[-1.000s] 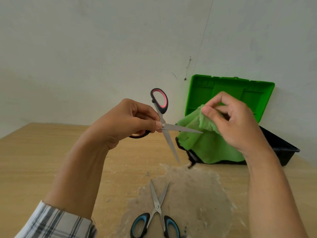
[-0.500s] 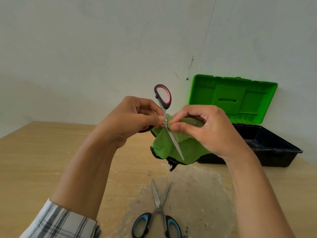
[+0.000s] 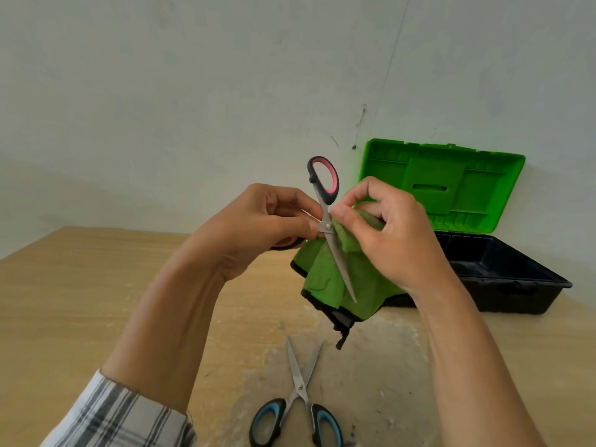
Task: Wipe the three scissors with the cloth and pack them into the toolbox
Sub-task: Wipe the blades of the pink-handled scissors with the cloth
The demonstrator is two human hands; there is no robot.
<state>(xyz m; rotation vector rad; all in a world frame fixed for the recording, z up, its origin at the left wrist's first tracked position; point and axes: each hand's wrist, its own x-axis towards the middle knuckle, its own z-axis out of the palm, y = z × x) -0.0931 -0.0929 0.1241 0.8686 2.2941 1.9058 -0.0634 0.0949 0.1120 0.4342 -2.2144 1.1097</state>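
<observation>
Wooden table with grey patch, pale wall behind; left hand grips pink-handled scissors, right hand pinches cloth

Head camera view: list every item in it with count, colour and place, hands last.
pink-handled scissors: one, black and pink, held up, open, one blade in front of the cloth
blue-handled scissors: one, black and blue, lying open on the table, near edge
cloth: one, green with black edging, hanging behind the raised blade
toolbox: one, black base, green lid open, on the table at right
table: one, light wood, grey worn patch
left hand: one, grips the pink-handled scissors
right hand: one, pinches the cloth
</observation>
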